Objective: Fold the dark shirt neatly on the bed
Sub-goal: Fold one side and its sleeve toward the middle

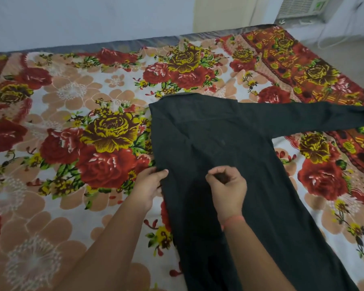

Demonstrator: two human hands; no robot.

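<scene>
From the head view, the dark shirt is lying spread on the flower-printed bedsheet, filling the centre and lower right of the frame. Its collar end is pointing toward the upper middle, one long sleeve is stretching out to the right edge, and the body is running down to the bottom edge. Its left side is looking straight-edged, as if already folded inward, though I cannot be sure.

The left hand is resting at that left edge, fingers gathered around the fabric and the thumb lying on top of it. The right hand is hovering over the middle of the shirt with its fingers curled in and the fingertips drawn together; whether it is pinching cloth or closing on nothing, I cannot tell. A red thread is circling that wrist.

The cloth is looking thin, soft and limp, light enough to lift with two fingers and likely to sag and wrinkle wherever it is unsupported. I am judging the outstretched sleeve to be the next thing to deal with: taking it near the cuff and at the shoulder seam would be keeping it flat as it is laid across the body. An air cooler is standing in the upper right corner.
</scene>
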